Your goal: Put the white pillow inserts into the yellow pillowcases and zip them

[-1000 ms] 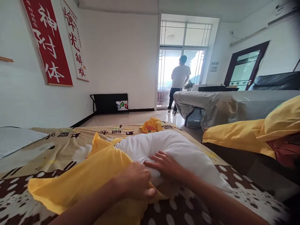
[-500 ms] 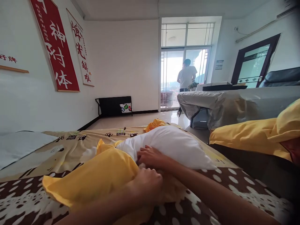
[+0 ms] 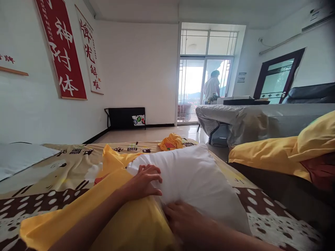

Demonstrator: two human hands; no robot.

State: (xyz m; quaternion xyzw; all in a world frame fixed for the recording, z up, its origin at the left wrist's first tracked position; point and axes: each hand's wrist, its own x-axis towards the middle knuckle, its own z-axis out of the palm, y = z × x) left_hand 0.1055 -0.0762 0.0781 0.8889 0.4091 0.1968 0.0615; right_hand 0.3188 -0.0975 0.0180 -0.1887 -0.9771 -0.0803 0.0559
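Observation:
A white pillow insert (image 3: 193, 174) lies partly inside a yellow pillowcase (image 3: 128, 219), its far right part bare. My left hand (image 3: 146, 181) rests over the case's opening, fingers spread and fingertips touching the white pillow. Lower and to the right, my right hand (image 3: 183, 218) has its fingers curled in at the near edge of the case's opening, against the pillow. Its fingertips are partly hidden and a little blurred.
The bed cover (image 3: 75, 160) is patterned in beige and brown. A crumpled yellow cloth (image 3: 171, 142) lies beyond the pillow, more yellow bedding (image 3: 267, 153) at right, a white pillow (image 3: 23, 158) at left. A person (image 3: 211, 87) stands by the glass doors behind a plastic-covered table (image 3: 235, 115).
My left hand has moved up and left and opened from a fist. My right hand has come down toward me. More of the white pillow faces me, and the pillowcase has shifted left and nearer.

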